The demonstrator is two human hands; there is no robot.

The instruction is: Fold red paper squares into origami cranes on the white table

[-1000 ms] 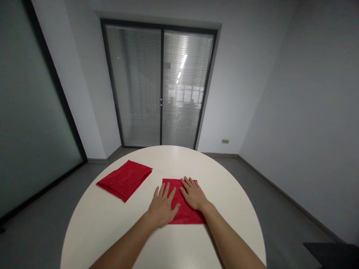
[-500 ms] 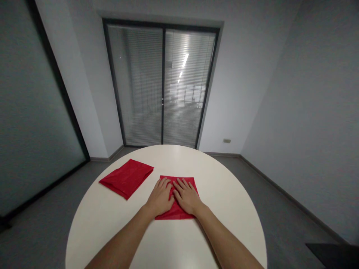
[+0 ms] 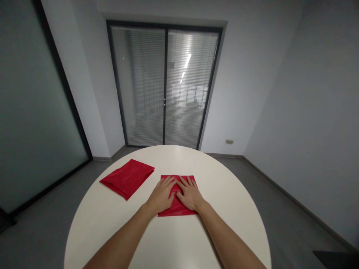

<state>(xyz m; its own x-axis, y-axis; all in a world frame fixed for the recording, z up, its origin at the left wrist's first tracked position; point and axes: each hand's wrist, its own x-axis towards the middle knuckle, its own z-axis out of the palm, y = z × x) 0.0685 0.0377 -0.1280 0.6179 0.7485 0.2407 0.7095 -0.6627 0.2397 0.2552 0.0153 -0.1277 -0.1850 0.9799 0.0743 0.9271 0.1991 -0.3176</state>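
A folded red piece of thin, creased material (image 3: 177,208) lies flat on the table in front of me; whether it is cloth or a bag I cannot tell. My left hand (image 3: 162,196) rests palm down on its left part, fingers stretched out. On its right part my right hand (image 3: 190,195) lies the same way, fingers spread. The fingers of both hands point inward and away from me, close to its far edge. Neither hand grips anything. To the left lies a second folded red piece (image 3: 127,179), turned at an angle, its layers showing along the near edge.
Everything lies on a round white table (image 3: 224,209). Beyond it stands a glazed door with blinds (image 3: 146,89). A frosted glass panel (image 3: 36,112) is at the left, and a dark object (image 3: 336,258) shows at the lower right.
My right hand has shifted slightly right and away from me, and my fingertips reach nearer the far edge. The sheet's near edge sits a little farther from me. The view has shifted slightly.
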